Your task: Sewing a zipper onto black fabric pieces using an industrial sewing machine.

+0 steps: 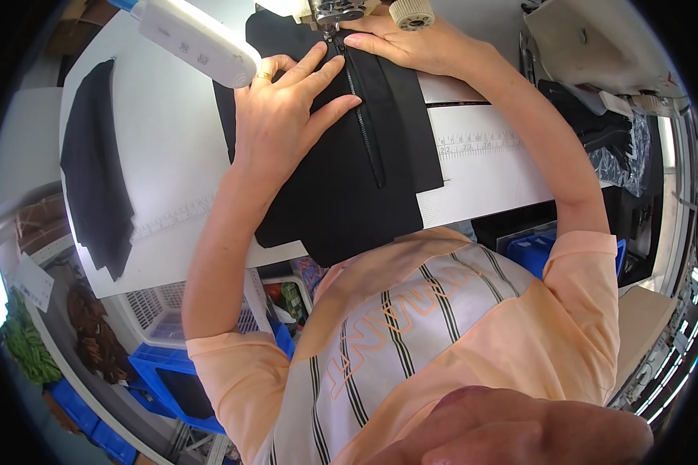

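Under the sewing machine's presser foot (pixel 329 31) lies a piece of black fabric (pixel 302 201) with a metal-toothed zipper (pixel 361 124) running down it toward me. My left hand (pixel 291 97) is spread flat on the fabric left of the zipper, thumb reaching to the zipper's edge and fingertips just short of the foot. A ring sits on one of its fingers. My right hand (pixel 403 45) rests on the fabric just right of the foot, its thumb stretched out beside the zipper's far end; its other fingers are partly hidden behind the machine head.
A white lamp or device (pixel 198 43) hangs over the table's far left. Another black fabric piece (pixel 97 170) lies at left. A printed ruler scale (pixel 481 145) runs along the white table. Below stand a white basket (pixel 159 310) and a blue crate (pixel 163 368). Black cloth (pixel 589 116) lies at right.
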Demonstrator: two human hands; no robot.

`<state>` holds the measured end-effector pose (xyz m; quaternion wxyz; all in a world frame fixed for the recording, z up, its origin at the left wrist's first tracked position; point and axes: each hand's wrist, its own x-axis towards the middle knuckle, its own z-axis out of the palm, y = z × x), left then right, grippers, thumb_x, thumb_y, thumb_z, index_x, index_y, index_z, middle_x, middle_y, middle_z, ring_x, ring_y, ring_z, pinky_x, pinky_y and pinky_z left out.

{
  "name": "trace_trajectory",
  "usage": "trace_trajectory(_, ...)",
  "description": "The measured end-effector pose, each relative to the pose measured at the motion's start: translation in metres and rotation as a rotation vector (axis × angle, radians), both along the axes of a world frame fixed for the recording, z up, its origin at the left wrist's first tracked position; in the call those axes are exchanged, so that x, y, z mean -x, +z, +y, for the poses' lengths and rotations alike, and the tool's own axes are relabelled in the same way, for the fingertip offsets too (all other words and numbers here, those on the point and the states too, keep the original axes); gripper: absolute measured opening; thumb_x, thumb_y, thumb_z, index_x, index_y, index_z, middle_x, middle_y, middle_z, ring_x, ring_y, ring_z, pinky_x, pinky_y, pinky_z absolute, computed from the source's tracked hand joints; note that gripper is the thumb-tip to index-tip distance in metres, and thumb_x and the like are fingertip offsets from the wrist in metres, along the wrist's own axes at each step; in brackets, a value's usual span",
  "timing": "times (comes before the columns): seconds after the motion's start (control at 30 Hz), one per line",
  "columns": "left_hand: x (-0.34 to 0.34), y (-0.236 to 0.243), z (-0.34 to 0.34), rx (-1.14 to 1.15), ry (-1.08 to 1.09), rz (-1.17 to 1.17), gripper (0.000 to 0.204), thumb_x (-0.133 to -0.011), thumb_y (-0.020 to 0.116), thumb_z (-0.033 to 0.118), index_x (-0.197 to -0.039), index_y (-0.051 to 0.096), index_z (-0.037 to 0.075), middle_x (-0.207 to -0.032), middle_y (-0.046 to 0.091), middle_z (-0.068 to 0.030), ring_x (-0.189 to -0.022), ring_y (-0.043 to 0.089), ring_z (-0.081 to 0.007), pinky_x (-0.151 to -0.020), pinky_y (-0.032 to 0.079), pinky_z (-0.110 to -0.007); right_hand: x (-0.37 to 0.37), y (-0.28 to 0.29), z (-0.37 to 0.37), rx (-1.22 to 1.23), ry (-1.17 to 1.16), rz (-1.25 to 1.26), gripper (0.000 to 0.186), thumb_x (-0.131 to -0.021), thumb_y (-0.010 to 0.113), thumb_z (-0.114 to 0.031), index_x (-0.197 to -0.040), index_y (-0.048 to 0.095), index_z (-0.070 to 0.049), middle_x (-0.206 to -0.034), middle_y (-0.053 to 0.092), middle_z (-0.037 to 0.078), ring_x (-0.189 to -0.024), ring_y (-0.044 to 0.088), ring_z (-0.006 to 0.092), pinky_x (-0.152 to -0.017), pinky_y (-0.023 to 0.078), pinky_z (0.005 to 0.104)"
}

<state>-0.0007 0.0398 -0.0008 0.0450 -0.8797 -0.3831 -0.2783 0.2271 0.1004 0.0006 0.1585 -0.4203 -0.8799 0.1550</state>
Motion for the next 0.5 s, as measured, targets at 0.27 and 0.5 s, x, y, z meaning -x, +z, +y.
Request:
trace_trajectory(0.27, -0.001, 0.001, -0.004, 0.033, 0.000, -0.018, 0.043, -0.072, 0.079, 0.038, -0.106, 0.073, 0.012, -0.115, 0.069, -0.0038, -0.086, 0.060, -0.0215, -0.067, 0.051, -0.034, -0.005, 0.009, -0.044, -0.142, -0.147, 0.431, 0.029, -0.091, 0.063, -0.032, -0.100, 0.069, -0.005, -0.092, 0.071, 0.009, -0.083, 0.066, 0.0242, -0.073, 0.051, 0.0342)
trace_trajectory(0.5, -0.002, 0.003, -0.003, 0.028, 0.004, 0.000, 0.043, -0.073, 0.079, 0.038, -0.106, 0.073, 0.011, -0.115, 0.069, -0.0040, -0.090, 0.061, -0.0229, -0.066, 0.051, -0.034, -0.026, 0.031, -0.033, -0.086, -0.307, 0.639, 0.027, -0.095, 0.061, -0.025, -0.092, 0.066, 0.002, -0.080, 0.068, 0.013, -0.073, 0.064, 0.0198, -0.067, 0.050, 0.0321)
